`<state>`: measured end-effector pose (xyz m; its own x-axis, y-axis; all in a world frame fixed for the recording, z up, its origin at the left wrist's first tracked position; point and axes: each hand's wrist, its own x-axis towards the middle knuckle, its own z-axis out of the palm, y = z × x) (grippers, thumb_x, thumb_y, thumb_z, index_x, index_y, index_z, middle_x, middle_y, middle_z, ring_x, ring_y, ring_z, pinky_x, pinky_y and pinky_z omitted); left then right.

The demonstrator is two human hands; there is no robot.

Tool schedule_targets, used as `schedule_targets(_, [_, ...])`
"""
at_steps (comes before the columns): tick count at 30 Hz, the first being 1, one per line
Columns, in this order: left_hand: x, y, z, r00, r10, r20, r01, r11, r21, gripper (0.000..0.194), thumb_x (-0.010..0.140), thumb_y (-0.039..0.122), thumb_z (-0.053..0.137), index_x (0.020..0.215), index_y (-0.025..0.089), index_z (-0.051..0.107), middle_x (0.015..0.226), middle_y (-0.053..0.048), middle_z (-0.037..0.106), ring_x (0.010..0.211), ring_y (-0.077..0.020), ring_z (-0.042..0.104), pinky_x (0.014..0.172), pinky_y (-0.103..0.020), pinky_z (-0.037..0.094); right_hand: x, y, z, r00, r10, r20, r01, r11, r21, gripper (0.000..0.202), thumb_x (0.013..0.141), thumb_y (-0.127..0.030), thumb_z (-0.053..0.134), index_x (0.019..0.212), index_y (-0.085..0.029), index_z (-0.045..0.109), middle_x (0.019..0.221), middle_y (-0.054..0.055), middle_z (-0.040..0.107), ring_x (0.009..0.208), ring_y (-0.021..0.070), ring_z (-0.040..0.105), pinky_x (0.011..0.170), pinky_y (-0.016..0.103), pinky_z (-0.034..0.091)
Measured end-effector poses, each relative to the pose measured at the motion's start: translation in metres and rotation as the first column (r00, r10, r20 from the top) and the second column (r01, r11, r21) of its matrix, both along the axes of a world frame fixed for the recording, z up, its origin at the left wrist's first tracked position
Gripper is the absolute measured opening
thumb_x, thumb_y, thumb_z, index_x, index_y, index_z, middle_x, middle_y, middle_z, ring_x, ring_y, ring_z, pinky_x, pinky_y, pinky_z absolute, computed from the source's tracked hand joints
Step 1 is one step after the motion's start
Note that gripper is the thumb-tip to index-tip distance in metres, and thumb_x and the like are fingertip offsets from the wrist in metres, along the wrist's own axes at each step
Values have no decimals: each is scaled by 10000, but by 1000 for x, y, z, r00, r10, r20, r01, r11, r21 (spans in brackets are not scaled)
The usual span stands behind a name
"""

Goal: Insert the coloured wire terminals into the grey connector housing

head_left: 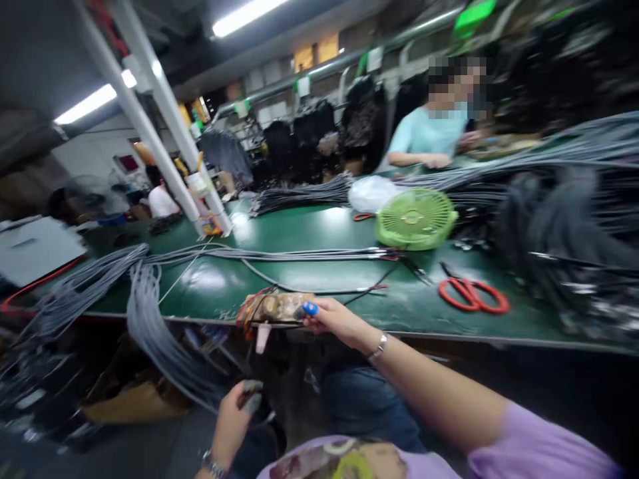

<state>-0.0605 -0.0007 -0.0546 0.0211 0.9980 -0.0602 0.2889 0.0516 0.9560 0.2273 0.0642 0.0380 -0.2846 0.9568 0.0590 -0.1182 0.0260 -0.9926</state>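
The right grip [329, 318] is held at the near edge of the green desk [279, 229], its fingertips placed at the right end of a brown, uneven block [289, 307]. A blue covering or piece is seen at the fingertips; whether anything is pinched there cannot be told. The left grip [233, 411] is held lower, beneath the level of the desk edge, with its fingers curled; something grey is seen at the fingertips, but whether it is worn or grasped cannot be told through the blur.

The block is set along the desk edge, and a pale pink piece [262, 338] is seen hanging beneath it. Just beyond the block, grey cables [309, 255] are stretched across the desk. To the left, a thick grey bundle [154, 332] is draped over the edge. To the right, red-handled scissors [470, 294] are laid on the desk, near a green basket [417, 223], beside which a white plastic bag [372, 193] is placed. More dark cables [594, 259] are heaped at the far right. Across the desk, a person in a light blue top [432, 130] is seen.
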Motion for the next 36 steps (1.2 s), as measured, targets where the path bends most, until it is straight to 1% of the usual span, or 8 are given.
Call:
schedule_targets(5, [-18, 37, 43, 989, 94, -118, -63, 968, 241, 362, 641, 457, 719, 911, 217, 727, 983, -58, 730, 970, -293, 654, 933, -434, 480, 75, 52, 16, 787, -523, 328, 343, 812, 473, 308, 727, -447, 646, 555, -202, 577, 565, -11, 552, 588, 135, 455, 587, 255, 317])
schedule_targets(7, [-10, 52, 76, 981, 60, -187, 11, 933, 360, 333, 666, 422, 712, 929, 218, 723, 1012, -62, 722, 998, -290, 640, 955, -431, 460, 99, 68, 11, 655, -680, 330, 511, 720, 469, 316, 681, -431, 680, 510, -203, 542, 549, -6, 550, 569, 137, 455, 574, 260, 306])
schedule_targets(13, [64, 107, 153, 868, -190, -459, 415, 786, 459, 205, 755, 296, 628, 926, 227, 718, 962, -72, 718, 898, -237, 646, 836, -344, 493, 123, 86, -5, 620, -733, 281, 611, 675, 414, 343, 828, -445, 452, 641, -195, 594, 584, 30, 595, 547, 156, 486, 544, 276, 311])
schedule_targets(18, [132, 170, 155, 603, -246, -759, 684, 648, 333, 278, 644, 155, 641, 895, 252, 714, 904, -46, 719, 872, -229, 641, 811, -308, 476, 125, 80, -1, 574, -781, 247, 612, 609, 505, 377, 837, -469, 445, 667, -182, 620, 603, 47, 613, 585, 172, 528, 558, 281, 336])
schedule_targets(22, [171, 197, 151, 121, -300, -946, 806, 586, -83, 434, 605, 98, 589, 1009, 236, 666, 817, -44, 708, 808, -243, 643, 730, -308, 475, 116, 71, 4, 595, -757, 272, 506, 615, 605, 346, 852, -431, 448, 650, -189, 589, 600, 31, 584, 593, 164, 505, 562, 271, 332])
schedule_targets(25, [184, 200, 158, -85, -242, -966, 850, 488, -197, 499, 659, 113, 530, 1146, 206, 584, 810, -64, 691, 778, -248, 642, 695, -322, 471, 105, 62, 8, 594, -746, 302, 411, 604, 683, 326, 876, -342, 439, 594, -197, 513, 589, 13, 526, 581, 146, 456, 561, 265, 312])
schedule_targets(31, [195, 221, 175, 73, -219, -973, 898, 439, -32, 352, 732, 143, 477, 1067, 201, 568, 985, -57, 675, 916, -209, 622, 822, -305, 461, 87, 50, 16, 638, -718, 279, 283, 556, 781, 218, 881, -245, 500, 674, -187, 532, 656, -3, 515, 629, 125, 437, 593, 248, 306])
schedule_targets(36, [232, 244, 159, 100, -180, -979, 876, 483, 1, 525, 693, 149, 508, 1217, 152, 484, 1242, -114, 580, 1130, -238, 546, 975, -335, 399, 85, 50, 19, 644, -717, 267, 319, 569, 758, 246, 864, -249, 543, 631, -180, 504, 644, -18, 499, 613, 110, 411, 580, 237, 290])
